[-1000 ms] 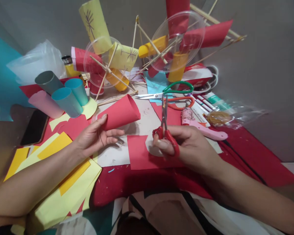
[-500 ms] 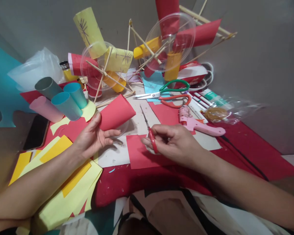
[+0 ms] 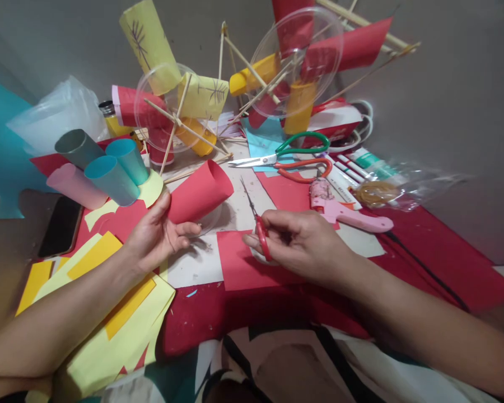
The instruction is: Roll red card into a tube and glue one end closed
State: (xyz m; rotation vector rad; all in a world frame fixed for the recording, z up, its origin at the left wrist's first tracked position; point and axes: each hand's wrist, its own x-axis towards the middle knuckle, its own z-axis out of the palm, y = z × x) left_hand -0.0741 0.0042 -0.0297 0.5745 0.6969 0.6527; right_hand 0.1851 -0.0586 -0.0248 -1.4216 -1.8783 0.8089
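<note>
Red tube [image 3: 201, 193] in splayed left hand [image 3: 155, 235], partly hidden scissors [image 3: 261, 232] in curled right hand [image 3: 304, 240]

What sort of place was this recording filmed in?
Probably an indoor craft workspace, though home or classroom is unclear, given a rolled red paper tube in the left hand, green-and-orange-handled metal scissors, and a pink plastic glue gun.

From right hand [image 3: 304, 238] | 9 o'clock: passable over flat red sheet [image 3: 235, 263] | 10: red tube [image 3: 199, 193] blocks | 12: green-handled scissors [image 3: 269, 159] | 2: glue gun [image 3: 353, 219]
</note>
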